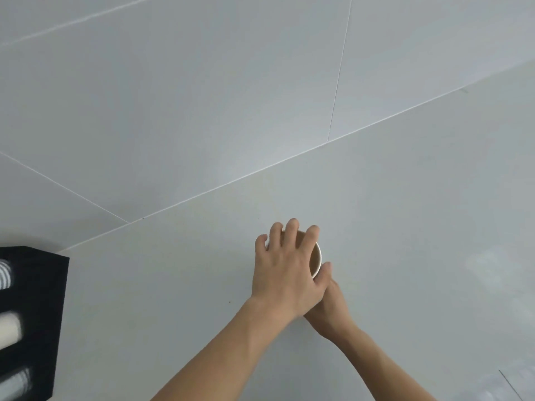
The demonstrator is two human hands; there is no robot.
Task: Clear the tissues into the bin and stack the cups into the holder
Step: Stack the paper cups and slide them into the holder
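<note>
Cup (316,260), paper, white-rimmed and tan inside, upright on the pale counter (405,227), most of the mouth covered from above. Left hand (285,270) spread over the rim, fingers fanned past the far edge, thumb hooked at the near right side; touching the rim by the look of it, though whether gripped or merely capped cannot be told. Right hand (330,306) tucked beneath the left wrist and pressed toward the cup's near side, its fingers hidden, so closed or loose cannot be told either.

Black holder (43,299) at the far left edge of view, well apart from the cup, with three slots showing pale cylinders (probably stacked cups seen end-on, blurred). Striped stack (4,273) uppermost, plain cream stack (8,328) in the middle, greyish stack (16,383) lowest.

Judged from this: holder already partly loaded, at least this one cup not yet carried over. No tissues and no bin anywhere in view, so that half of the job impossible to score from here. No other loose cups visible on the counter, but much of the counter lies outside the frame.
</note>
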